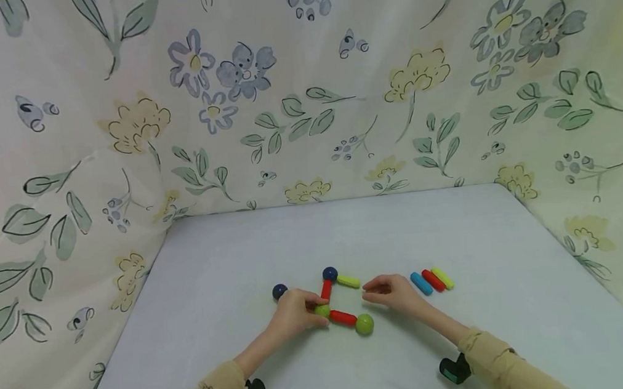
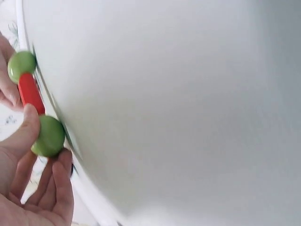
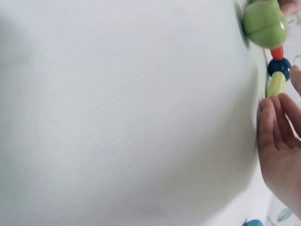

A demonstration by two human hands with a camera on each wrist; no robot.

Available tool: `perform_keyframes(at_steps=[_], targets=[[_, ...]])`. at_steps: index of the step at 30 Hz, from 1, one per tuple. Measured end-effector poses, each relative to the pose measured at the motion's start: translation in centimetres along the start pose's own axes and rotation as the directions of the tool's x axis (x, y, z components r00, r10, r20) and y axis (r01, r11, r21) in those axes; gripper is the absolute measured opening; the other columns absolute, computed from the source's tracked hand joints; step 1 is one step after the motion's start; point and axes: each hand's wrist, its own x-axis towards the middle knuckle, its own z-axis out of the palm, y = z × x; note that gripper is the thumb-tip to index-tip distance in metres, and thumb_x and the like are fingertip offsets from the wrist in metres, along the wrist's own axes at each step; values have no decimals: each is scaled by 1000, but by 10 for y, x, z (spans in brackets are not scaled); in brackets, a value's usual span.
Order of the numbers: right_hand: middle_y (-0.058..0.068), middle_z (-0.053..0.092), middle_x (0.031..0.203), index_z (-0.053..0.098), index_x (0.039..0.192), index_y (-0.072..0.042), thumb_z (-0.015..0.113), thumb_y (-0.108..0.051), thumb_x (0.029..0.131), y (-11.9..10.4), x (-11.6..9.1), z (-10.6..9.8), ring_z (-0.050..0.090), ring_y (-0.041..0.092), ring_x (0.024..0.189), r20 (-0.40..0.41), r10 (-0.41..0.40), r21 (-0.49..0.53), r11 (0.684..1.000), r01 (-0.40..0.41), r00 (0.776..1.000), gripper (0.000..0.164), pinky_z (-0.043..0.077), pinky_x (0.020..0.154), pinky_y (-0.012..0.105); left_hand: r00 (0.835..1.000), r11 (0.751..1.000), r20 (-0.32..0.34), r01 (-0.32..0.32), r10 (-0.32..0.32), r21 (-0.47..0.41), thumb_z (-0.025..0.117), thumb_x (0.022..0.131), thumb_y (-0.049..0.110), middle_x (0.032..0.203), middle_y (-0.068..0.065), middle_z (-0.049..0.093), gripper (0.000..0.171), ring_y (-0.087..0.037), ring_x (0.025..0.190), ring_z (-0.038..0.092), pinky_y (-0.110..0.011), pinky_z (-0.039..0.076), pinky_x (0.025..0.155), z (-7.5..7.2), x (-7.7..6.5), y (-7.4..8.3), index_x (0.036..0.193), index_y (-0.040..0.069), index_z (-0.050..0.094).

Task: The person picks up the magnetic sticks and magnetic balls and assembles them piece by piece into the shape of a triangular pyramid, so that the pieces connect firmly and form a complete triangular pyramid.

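Observation:
My left hand (image 1: 294,312) pinches a green ball (image 1: 323,311) between thumb and fingers; the left wrist view shows the same green ball (image 2: 49,136) in that hold. A red rod (image 1: 343,318) links it to a second green ball (image 1: 364,324). From the held ball another red rod (image 1: 326,290) runs back to a dark blue ball (image 1: 330,274), which has a yellow-green rod (image 1: 349,281) on its right side. Close to that rod's free end is my right hand (image 1: 395,292), its fingers loosely bent with nothing seen between them. Whether a fingertip touches the rod is unclear.
A loose dark blue ball (image 1: 280,291) lies behind my left hand. Right of my right hand lie a blue rod (image 1: 421,284), a red rod (image 1: 433,280) and a yellow-green rod (image 1: 443,278), side by side on the white table (image 1: 337,235). Floral cloth (image 1: 304,108) hangs behind.

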Motion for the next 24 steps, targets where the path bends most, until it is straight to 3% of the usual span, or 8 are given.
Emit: perform_keyframes(at_steps=[9, 13, 18, 21, 24], targets=[[3, 71, 97, 68, 109, -8, 68, -33, 87, 3, -7, -8, 62, 13, 85, 47, 4, -3, 1000, -4, 999, 33, 51, 72, 16, 993, 998, -117, -6, 13, 56, 86, 66, 24, 87, 0, 74, 37, -5, 70, 57, -15, 45, 61, 21, -3, 14, 97, 7, 75], [3, 69, 94, 67, 109, -7, 70, -32, 86, 4, -10, -9, 60, 11, 81, 64, -19, 0, 1000, 19, 998, 35, 51, 69, 17, 994, 996, -114, 8, 2, 86, 85, 67, 27, 86, 1, 73, 37, -4, 69, 53, -16, 43, 60, 20, -3, 18, 98, 8, 75], [4, 69, 92, 67, 108, -5, 72, -28, 84, 4, -17, -9, 58, 8, 77, 72, -72, 2, 997, 72, 995, 34, 51, 67, 18, 994, 993, -107, 28, -15, 116, 76, 79, 31, 85, 3, 73, 27, -3, 60, 49, -17, 38, 49, 14, -3, 21, 99, 12, 76], [3, 69, 90, 67, 107, -5, 72, -25, 84, 3, -22, -9, 58, 6, 75, 64, -106, 7, 994, 106, 992, 31, 50, 66, 18, 986, 992, -165, 43, -23, 117, 69, 86, 27, 88, 1, 72, 21, -5, 62, 56, -17, 41, 50, 11, 3, 20, 101, 12, 75], [2, 68, 85, 68, 105, -6, 74, -24, 82, 2, -24, -10, 56, 4, 72, 61, -133, -6, 991, 133, 989, 30, 50, 64, 17, 970, 989, -239, 69, -36, 130, 67, 88, 23, 95, -3, 73, 21, -9, 74, 64, -21, 49, 61, 7, 13, 16, 106, 12, 73]])
